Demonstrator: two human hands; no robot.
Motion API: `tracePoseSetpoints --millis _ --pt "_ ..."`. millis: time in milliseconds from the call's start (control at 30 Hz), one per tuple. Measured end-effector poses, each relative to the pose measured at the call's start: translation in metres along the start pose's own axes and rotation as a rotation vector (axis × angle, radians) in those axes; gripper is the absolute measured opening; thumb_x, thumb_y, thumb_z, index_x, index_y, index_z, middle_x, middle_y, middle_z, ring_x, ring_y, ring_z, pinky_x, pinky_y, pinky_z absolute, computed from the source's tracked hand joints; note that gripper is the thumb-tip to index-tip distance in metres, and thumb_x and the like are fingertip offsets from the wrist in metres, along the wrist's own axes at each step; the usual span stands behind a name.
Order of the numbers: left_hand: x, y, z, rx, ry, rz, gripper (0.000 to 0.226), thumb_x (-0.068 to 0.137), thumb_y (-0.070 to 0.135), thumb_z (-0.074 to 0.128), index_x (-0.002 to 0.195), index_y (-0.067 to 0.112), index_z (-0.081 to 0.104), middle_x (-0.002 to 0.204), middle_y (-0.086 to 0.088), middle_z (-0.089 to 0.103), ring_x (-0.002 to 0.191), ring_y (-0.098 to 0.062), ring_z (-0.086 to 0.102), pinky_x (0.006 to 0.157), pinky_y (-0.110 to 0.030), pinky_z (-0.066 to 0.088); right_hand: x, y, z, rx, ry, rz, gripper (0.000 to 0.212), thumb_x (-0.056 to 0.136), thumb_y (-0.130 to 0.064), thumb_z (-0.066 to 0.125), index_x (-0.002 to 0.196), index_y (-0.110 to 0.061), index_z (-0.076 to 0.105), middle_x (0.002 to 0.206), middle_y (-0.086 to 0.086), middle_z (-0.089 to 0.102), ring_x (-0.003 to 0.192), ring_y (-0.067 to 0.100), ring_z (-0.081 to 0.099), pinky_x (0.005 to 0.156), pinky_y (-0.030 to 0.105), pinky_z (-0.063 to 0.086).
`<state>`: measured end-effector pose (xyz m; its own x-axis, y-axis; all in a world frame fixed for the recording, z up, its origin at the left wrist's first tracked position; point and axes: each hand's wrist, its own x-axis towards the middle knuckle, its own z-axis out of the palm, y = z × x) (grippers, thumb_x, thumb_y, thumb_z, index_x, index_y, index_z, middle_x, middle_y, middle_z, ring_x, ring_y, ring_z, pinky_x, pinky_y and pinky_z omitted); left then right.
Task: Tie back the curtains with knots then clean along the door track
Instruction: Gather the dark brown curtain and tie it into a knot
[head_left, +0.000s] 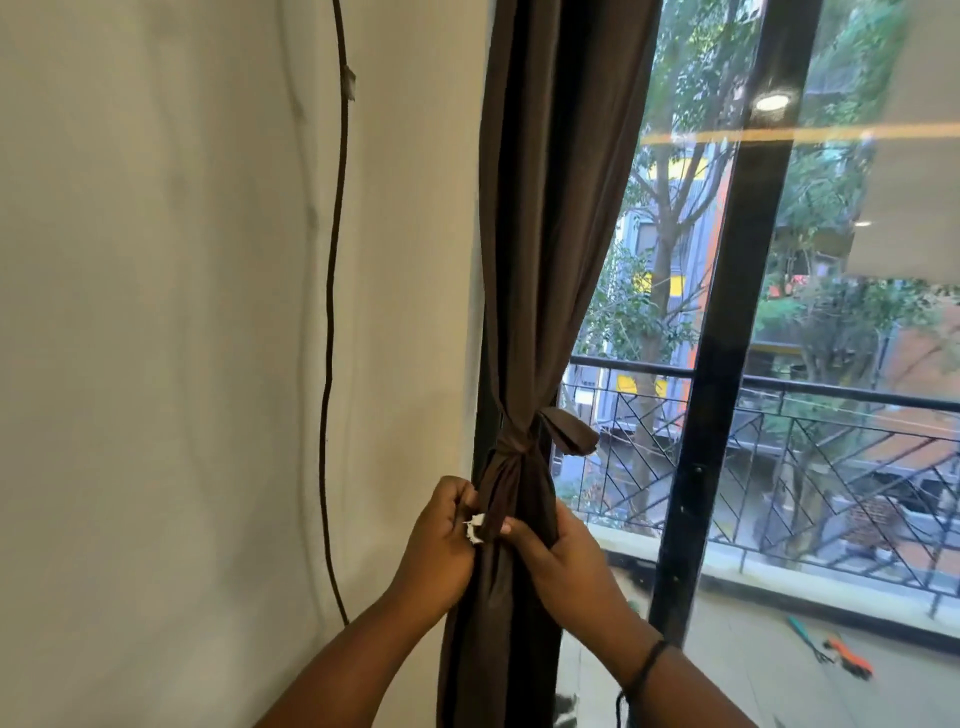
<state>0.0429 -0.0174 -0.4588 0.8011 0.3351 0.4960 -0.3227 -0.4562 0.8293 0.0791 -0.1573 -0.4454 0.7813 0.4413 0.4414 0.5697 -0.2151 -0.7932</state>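
A dark brown curtain (550, 218) hangs beside the glass door, gathered at a knot (511, 451) with a short loose end (571, 434) sticking out to the right. Just below the knot my left hand (441, 545) pinches the curtain's left edge, where a small white tag (475, 527) shows. My right hand (558, 558) grips the bunched cloth from the right. Both hands touch the curtain at the same height. The door track is out of view.
A black cable (332, 322) runs down the pale wall (156, 338) on the left. A black door frame post (727, 364) stands right of the curtain. Beyond the glass are a balcony railing (779, 431) and some tools (847, 652) on the balcony floor.
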Motion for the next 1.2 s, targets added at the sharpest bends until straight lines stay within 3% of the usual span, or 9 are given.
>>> tracePoseSetpoints --millis 100,167,333,400,467,667,867,1000,1200 --pt "-0.009 -0.007 -0.003 0.04 0.011 0.096 0.02 0.096 0.007 0.045 0.084 0.022 0.039 0.073 0.003 0.049 0.06 -0.001 0.047 0.058 -0.015 0.041 -0.004 -0.002 -0.012 -0.389 0.047 -0.036 0.052 0.08 -0.074 0.038 0.092 -0.03 0.064 0.08 -0.004 0.069 0.075 0.01 0.066 0.064 0.029 0.049" --pt "-0.012 -0.008 -0.007 0.083 0.052 0.187 0.021 0.098 0.008 0.039 0.087 0.027 0.038 0.068 0.007 0.047 0.054 -0.001 0.048 0.053 -0.013 0.038 -0.01 -0.001 -0.018 -0.663 0.171 -0.111 0.075 0.076 -0.074 0.013 0.097 -0.024 0.064 0.079 0.004 0.068 0.075 0.024 0.064 0.06 0.032 0.043" --pt "-0.018 -0.014 -0.008 0.126 0.102 0.293 0.02 0.098 0.017 0.039 0.09 0.035 0.035 0.066 0.012 0.049 0.052 -0.002 0.052 0.049 -0.012 0.039 -0.037 0.015 0.016 -0.382 0.484 0.013 0.02 0.09 -0.037 0.047 0.104 -0.024 0.048 0.093 -0.003 0.055 0.076 0.014 0.052 0.063 0.025 0.034" --pt "-0.034 -0.016 -0.001 0.094 0.058 0.242 0.008 0.096 0.043 0.035 0.094 0.036 0.035 0.067 0.009 0.057 0.054 -0.004 0.057 0.049 -0.026 0.049 -0.057 0.023 0.036 -0.402 0.63 0.046 0.03 0.085 -0.027 0.061 0.108 -0.018 0.044 0.103 0.002 0.049 0.091 0.017 0.048 0.075 0.024 0.034" --pt "-0.052 -0.014 0.005 0.086 0.042 0.193 0.027 0.09 0.059 0.033 0.101 0.034 0.036 0.075 0.006 0.065 0.063 -0.011 0.065 0.054 -0.036 0.054 -0.075 0.026 0.046 -0.445 0.696 -0.058 0.032 0.082 -0.037 0.056 0.104 -0.018 0.044 0.101 -0.002 0.045 0.091 0.013 0.042 0.079 0.025 0.032" --pt "-0.082 0.013 0.016 -0.06 0.022 0.059 0.029 0.09 0.051 0.041 0.105 0.028 0.051 0.084 0.005 0.07 0.076 -0.008 0.068 0.069 -0.034 0.056 -0.095 -0.003 0.035 0.18 0.332 -0.014 0.034 0.09 -0.055 0.042 0.086 -0.024 0.053 0.068 -0.013 0.059 0.059 -0.001 0.053 0.055 0.014 0.042" --pt "-0.11 0.049 0.02 0.022 0.112 0.031 0.031 0.092 0.046 0.037 0.08 0.025 0.057 0.069 0.007 0.062 0.065 -0.001 0.059 0.061 -0.025 0.047 -0.124 -0.011 -0.023 -0.066 0.411 0.011 0.028 0.1 -0.024 0.036 0.075 -0.023 0.048 0.064 -0.006 0.053 0.062 0.001 0.056 0.053 0.024 0.034" --pt "-0.104 0.058 -0.005 0.386 0.172 0.053 0.028 0.099 0.037 0.038 0.08 0.022 0.052 0.071 -0.005 0.064 0.067 -0.02 0.061 0.065 -0.036 0.049 -0.132 -0.007 -0.097 -0.425 0.467 -0.101 0.028 0.098 -0.035 0.036 0.089 -0.017 0.055 0.074 0.01 0.063 0.073 0.034 0.061 0.057 0.028 0.031" --pt "-0.12 0.072 0.029 0.533 0.13 -0.066 0.036 0.1 0.044 0.028 0.095 0.019 0.053 0.085 -0.01 0.066 0.078 -0.028 0.062 0.071 -0.037 0.05 -0.148 -0.002 -0.103 -0.681 0.141 -0.077 0.055 0.081 -0.074 0.03 0.085 -0.022 0.047 0.08 0.0 0.063 0.081 0.027 0.063 0.059 0.032 0.04"
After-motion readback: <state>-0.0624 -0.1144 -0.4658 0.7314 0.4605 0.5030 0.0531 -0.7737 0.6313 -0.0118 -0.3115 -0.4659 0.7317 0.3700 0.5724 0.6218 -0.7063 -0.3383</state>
